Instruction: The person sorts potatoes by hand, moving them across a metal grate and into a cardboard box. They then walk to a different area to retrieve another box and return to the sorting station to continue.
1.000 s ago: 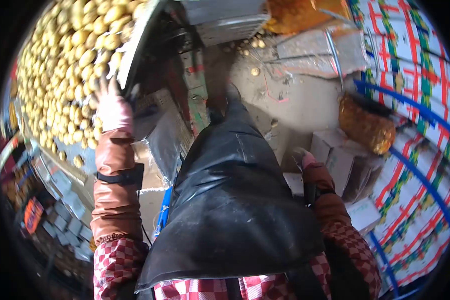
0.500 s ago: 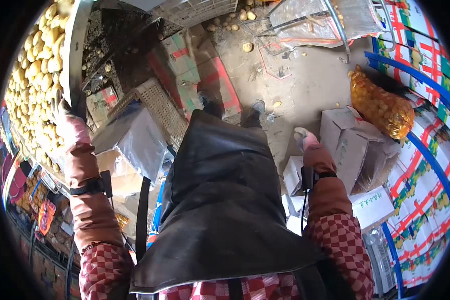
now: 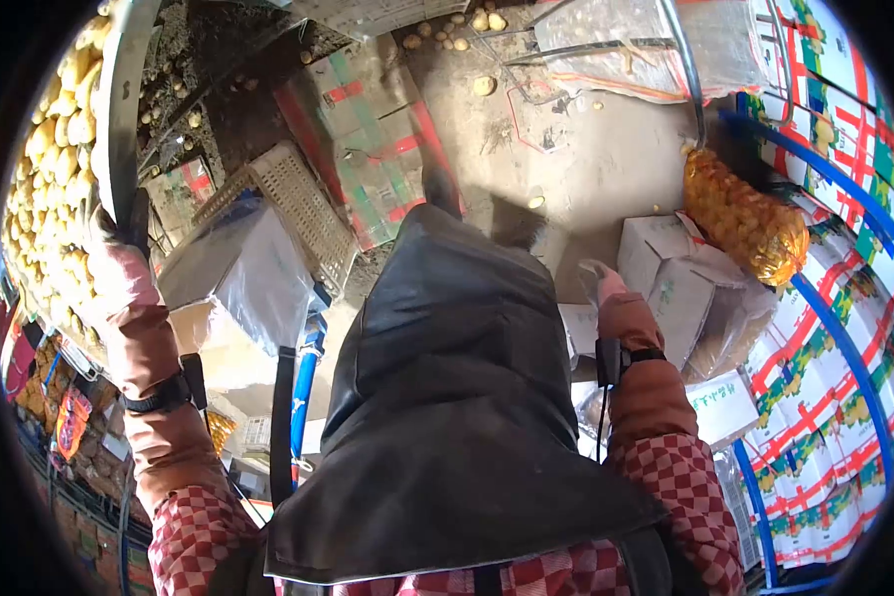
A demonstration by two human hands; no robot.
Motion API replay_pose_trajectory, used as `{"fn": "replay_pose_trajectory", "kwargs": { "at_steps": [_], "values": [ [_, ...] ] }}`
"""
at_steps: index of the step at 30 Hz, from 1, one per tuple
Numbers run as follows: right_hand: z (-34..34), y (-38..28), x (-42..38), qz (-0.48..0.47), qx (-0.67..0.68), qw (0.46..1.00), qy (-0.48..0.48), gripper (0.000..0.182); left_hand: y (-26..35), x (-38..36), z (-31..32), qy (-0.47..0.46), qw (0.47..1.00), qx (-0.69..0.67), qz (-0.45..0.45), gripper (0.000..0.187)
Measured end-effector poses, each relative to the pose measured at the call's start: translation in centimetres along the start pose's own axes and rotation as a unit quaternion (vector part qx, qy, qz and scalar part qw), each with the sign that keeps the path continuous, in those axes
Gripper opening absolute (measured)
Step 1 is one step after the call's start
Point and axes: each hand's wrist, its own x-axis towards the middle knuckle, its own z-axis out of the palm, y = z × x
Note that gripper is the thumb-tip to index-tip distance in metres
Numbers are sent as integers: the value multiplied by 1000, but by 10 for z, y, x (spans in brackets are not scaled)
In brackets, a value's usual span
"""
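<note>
Many yellow potatoes lie in a large bin with a pale raised edge at the upper left. My left hand is at the near end of that edge, beside the potatoes, its fingers stretched out and partly in shadow. No held object shows in it. My right hand hangs on the other side of my dark apron, close to an open cardboard box. It looks bare of any object; its fingers are slightly blurred and loosely apart.
Left of my legs stand a plastic-lined carton and a beige plastic crate. Flattened cardboard covers the floor ahead. An orange net sack lies at right, near blue rails and stacked printed cartons. Loose potatoes dot the floor.
My body and view have shifted slightly, and my feet have moved mostly out of sight behind the apron. My left hand remains by the bin's edge; the right still hangs near the box.
</note>
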Motion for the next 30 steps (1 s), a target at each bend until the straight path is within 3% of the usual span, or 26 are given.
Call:
{"fn": "replay_pose_trajectory", "kwargs": {
  "at_steps": [4,6,11,13,14,16,19,20,23,26,30],
  "values": [
    [-11,-40,24,121,-37,988,-92,33,13,-7,-3,-13,999,40,7,34],
    [-7,-41,30,-74,-136,986,-65,29,22,-11,2,-15,999,50,8,33],
    [-20,-66,62,-39,-104,990,-82,36,58,-24,11,-16,998,57,-16,31],
    [-23,-84,79,-38,-132,987,-80,36,92,-31,23,29,997,-32,-71,32],
    [-25,-90,89,-33,-157,984,-73,37,86,-33,20,34,996,-28,-74,32],
    [-20,-90,118,-60,-183,978,-80,39,66,-32,9,-34,990,139,-10,33],
    [-17,-139,140,-46,-196,971,-127,35,27,-12,-11,16,998,67,11,45],
    [2,-85,186,-120,-206,963,-127,37,20,-10,-22,29,998,54,-3,43],
    [9,-126,218,-97,-312,937,-124,35,7,-9,-53,50,994,-34,-88,39],
    [12,-127,275,-194,-412,875,-167,39,50,-12,-22,39,971,235,11,26],
    [33,-126,329,-147,-388,901,-123,37,86,-11,10,10,847,515,134,10]
  ]
}}
